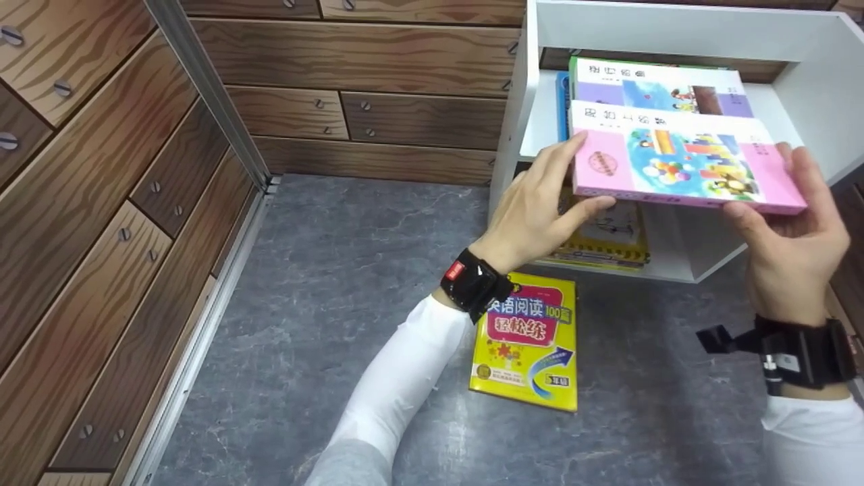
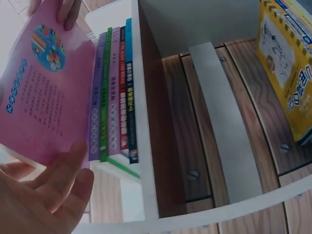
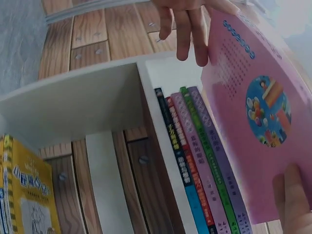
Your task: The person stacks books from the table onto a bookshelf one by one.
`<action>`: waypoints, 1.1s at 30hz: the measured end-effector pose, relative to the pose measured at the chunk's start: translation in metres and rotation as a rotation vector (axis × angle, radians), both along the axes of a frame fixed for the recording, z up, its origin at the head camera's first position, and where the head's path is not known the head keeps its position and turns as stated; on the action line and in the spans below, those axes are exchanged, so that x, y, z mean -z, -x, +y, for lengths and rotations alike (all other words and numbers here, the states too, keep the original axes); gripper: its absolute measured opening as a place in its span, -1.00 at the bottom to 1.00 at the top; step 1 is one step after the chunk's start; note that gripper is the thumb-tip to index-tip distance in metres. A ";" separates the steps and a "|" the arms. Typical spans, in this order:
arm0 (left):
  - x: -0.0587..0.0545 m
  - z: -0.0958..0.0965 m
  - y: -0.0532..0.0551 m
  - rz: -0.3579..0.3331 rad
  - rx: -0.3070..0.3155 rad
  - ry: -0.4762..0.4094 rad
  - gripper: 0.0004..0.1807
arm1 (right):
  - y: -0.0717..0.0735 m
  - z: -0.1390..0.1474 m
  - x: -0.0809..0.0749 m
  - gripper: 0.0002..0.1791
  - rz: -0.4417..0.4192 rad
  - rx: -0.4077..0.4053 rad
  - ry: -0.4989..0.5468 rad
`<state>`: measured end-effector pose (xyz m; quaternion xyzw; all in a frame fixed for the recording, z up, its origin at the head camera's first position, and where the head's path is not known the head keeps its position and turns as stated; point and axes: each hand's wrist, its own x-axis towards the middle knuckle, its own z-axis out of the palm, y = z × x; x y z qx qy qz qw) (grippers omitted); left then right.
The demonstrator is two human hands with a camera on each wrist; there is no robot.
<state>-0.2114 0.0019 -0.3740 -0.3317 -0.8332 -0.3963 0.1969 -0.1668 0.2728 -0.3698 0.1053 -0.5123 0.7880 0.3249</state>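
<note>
Both hands hold a pink and white book (image 1: 682,162) with a picture of balloons on its cover, above the upper shelf of a white bookcase. My left hand (image 1: 536,202) grips the book's left end, thumb at the near edge. At the opposite end, my right hand (image 1: 800,229) pinches it with the thumb on the near edge and fingers around the side. Beneath it lies a stack of books, topped by a purple and white one (image 1: 675,88). The left wrist view shows their spines, among them a green book (image 2: 106,97), right beside the pink back cover (image 2: 48,87).
The white bookcase (image 1: 810,88) stands against wood-patterned panels (image 1: 378,61). On its lower shelf sits a stack of yellow books (image 1: 607,250). A yellow workbook (image 1: 533,371) lies on the grey floor (image 1: 324,283) in front, partly under the left wrist.
</note>
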 end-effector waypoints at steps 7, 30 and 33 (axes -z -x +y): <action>0.003 0.008 0.012 0.003 -0.112 0.039 -0.13 | 0.011 0.001 0.004 -0.23 -0.043 0.104 -0.193; 0.009 0.016 0.026 0.340 -0.239 0.246 -0.34 | 0.058 0.006 -0.004 -0.59 -0.192 0.527 -0.926; 0.009 0.017 0.026 0.306 -0.253 0.337 -0.30 | 0.067 0.012 -0.004 -0.57 -0.210 0.500 -0.940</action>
